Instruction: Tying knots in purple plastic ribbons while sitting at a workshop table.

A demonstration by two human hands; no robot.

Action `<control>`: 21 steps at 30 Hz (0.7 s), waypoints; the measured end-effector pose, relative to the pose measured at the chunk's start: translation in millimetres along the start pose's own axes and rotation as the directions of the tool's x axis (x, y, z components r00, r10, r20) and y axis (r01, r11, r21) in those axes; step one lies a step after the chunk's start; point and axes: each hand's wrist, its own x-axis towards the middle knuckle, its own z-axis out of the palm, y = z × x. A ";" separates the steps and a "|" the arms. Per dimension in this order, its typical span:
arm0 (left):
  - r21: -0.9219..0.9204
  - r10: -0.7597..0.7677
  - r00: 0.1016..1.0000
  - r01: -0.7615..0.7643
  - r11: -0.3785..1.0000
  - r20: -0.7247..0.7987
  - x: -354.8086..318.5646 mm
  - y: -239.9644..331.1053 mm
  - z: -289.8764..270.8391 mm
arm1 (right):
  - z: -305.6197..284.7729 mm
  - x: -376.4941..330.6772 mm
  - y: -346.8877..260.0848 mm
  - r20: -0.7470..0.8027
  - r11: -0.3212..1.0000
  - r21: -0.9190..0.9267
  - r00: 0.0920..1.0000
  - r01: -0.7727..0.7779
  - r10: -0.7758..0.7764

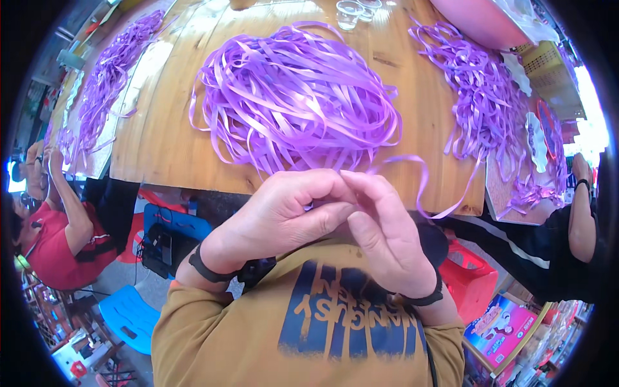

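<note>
Wooden tabletop (155, 142) spreads under the purple ribbon pile (290, 103), which lies just beyond the person's hands. Left hand (296, 203) and right hand (393, 238) meet at the near edge, fingers bent and fingertips together; what lies between them is hidden, so I cannot tell whether they grasp ribbon. For such fingertip work, a light pinch and flat, untwisted ribbon would probably serve best. One loose strand (425, 180) curls beside the right hand and could snag; more ribbon lies in a left heap (116, 77) and a right heap (477, 90), with clear cups (348, 14) on the far side
</note>
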 end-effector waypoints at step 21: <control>0.359 0.439 0.897 -0.392 0.847 -0.058 -4.3 11.8 -0.9 | -7.6 -8.5 -10.8 -0.228 0.921 -0.354 0.941 0.160 -0.251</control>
